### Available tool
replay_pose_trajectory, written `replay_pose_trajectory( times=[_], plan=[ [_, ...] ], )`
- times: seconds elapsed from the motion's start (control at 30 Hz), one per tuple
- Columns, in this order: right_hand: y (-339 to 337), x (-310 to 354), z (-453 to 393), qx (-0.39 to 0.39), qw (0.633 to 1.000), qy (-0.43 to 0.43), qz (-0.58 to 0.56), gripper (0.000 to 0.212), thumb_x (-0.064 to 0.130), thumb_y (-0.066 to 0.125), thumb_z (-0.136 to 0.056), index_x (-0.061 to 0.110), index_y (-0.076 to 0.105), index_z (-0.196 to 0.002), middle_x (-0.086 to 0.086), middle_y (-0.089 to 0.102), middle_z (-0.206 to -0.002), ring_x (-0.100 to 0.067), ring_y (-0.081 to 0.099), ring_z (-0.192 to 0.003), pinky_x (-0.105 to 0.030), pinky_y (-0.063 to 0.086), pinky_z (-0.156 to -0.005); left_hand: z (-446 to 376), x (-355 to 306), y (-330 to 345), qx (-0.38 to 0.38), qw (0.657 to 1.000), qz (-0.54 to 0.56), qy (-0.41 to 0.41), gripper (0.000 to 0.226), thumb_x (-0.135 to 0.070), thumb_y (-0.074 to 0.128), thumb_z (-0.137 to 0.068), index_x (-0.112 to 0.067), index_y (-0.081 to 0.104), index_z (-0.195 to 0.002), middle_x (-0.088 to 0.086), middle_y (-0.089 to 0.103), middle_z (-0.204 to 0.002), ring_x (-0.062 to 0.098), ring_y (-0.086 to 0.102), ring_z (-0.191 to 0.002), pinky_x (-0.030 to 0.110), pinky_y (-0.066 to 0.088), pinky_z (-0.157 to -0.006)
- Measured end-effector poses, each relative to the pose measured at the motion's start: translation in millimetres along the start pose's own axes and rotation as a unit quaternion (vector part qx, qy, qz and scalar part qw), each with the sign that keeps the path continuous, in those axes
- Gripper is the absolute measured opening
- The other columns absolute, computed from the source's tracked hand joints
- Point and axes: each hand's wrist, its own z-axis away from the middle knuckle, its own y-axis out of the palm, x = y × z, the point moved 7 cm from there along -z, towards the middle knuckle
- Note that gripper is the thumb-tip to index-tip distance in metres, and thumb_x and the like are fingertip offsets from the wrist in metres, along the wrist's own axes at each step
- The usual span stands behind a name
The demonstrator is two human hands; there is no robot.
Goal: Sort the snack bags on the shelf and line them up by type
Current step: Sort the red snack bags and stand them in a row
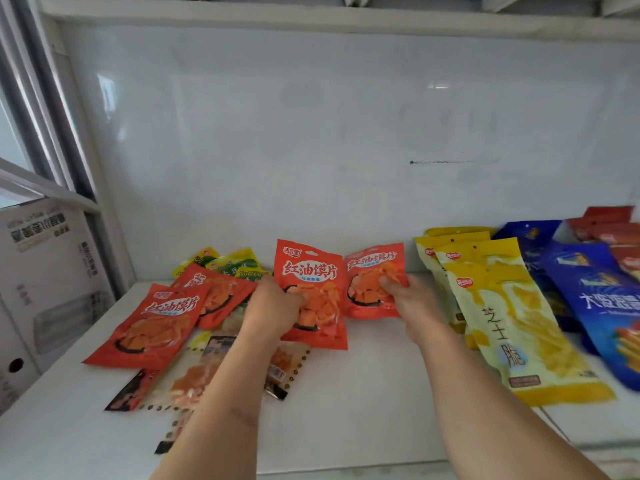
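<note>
Snack bags spread over a white shelf [363, 393], backed by a pale glossy wall [311, 133]; four red bags of one kind counted. Left hand [273, 306] gripping one upright red bag [311, 271], thumb across the clear window, fingers closed round the lower half; orange pieces visible inside. Right hand [412, 299] gripping a second red bag [374, 271] just beside the first, tilted slightly, fingers [389, 282] pressed over the front; edges of the two held bags touching. Two more red bags lying flat at the left: a near one [152, 327] and a far one [214, 292] partly tucked under it, overlapping.

Behind those, green-and-yellow bags [239, 263], at least three, partly hidden; exact count cannot be told. Under the left forearm, pale bags with dark dotted edges [197, 372], orange pieces showing through; two or more, count unclear.

To the right, yellow bags [512, 323] stacked in an overlapping row, three fronts plainly seen and a fourth edge behind. Further right, blue bags [595, 306], at least two, overlapping, the nearest blurred. At the far right corner, a pile of small red packs [609, 226], number unclear.

Off the shelf at the left, a grey cardboard box [45, 271] with printed labels, contents not visible.
</note>
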Motion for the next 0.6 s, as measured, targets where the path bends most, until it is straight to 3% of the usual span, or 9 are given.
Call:
replay_pose_trajectory(
  times=[0.1, 0.23, 0.33, 0.43, 0.5, 0.6],
  plan=[
    [-17, 3, -13, -0.019, 1.0, -0.01, 0.001, 0.02, 0.043, 0.071, -0.085, 0.027, 0.069, -0.099, 0.005, 0.074, -0.094, -0.017, 0.071, -0.085, -0.038, 0.058, -0.084, 1, -10, 24, 0.021, 1.0, 0.016, -0.005, 0.03, -0.022, 0.072, -0.084, -0.014, 0.065, -0.112, 0.002, 0.072, -0.1, 0.017, 0.065, -0.082, 0.027, 0.041, -0.06],
    [-29, 3, -26, -0.026, 1.0, -0.01, -0.01, 0.029, 0.036, 0.066, -0.093, 0.022, 0.066, -0.119, -0.001, 0.073, -0.103, -0.021, 0.071, -0.09, -0.036, 0.059, -0.081, 1, -15, 52, 0.027, 0.998, 0.045, -0.023, 0.035, -0.025, 0.074, -0.085, -0.015, 0.063, -0.117, 0.004, 0.071, -0.108, 0.024, 0.066, -0.093, 0.031, 0.045, -0.068],
    [-32, -4, -36, -0.018, 1.0, 0.01, 0.01, 0.018, 0.029, 0.064, -0.095, 0.018, 0.066, -0.109, -0.002, 0.069, -0.096, -0.019, 0.067, -0.084, -0.028, 0.052, -0.071, 3, -15, 73, 0.027, 0.997, 0.059, -0.028, 0.04, -0.023, 0.075, -0.083, -0.013, 0.062, -0.119, 0.006, 0.071, -0.11, 0.026, 0.067, -0.094, 0.037, 0.055, -0.08],
    [-33, -13, -44, -0.007, 0.999, 0.027, 0.038, 0.01, 0.027, 0.062, -0.096, 0.017, 0.062, -0.098, -0.005, 0.068, -0.094, -0.017, 0.062, -0.076, -0.022, 0.044, -0.057, 6, -11, 92, 0.038, 0.994, 0.083, -0.058, 0.039, -0.019, 0.075, -0.085, -0.012, 0.056, -0.119, 0.007, 0.069, -0.11, 0.028, 0.066, -0.097, 0.041, 0.054, -0.088],
    [-31, -15, -49, 0.001, 0.997, 0.025, 0.071, 0.016, 0.028, 0.062, -0.097, 0.012, 0.065, -0.097, -0.009, 0.071, -0.1, -0.021, 0.064, -0.08, -0.025, 0.046, -0.06, 5, -7, 102, 0.042, 0.993, 0.088, -0.071, 0.039, -0.018, 0.073, -0.087, -0.012, 0.053, -0.12, 0.006, 0.067, -0.111, 0.026, 0.065, -0.097, 0.037, 0.053, -0.083],
    [-28, -20, -58, 0.0, 0.994, 0.04, 0.106, 0.035, 0.034, 0.054, -0.1, 0.003, 0.069, -0.109, -0.014, 0.071, -0.111, -0.03, 0.067, -0.098, -0.029, 0.047, -0.078, 6, -7, 113, 0.042, 0.992, 0.087, -0.079, 0.036, -0.018, 0.071, -0.089, -0.012, 0.051, -0.119, 0.004, 0.066, -0.107, 0.02, 0.064, -0.09, 0.031, 0.048, -0.068]
  ],
)
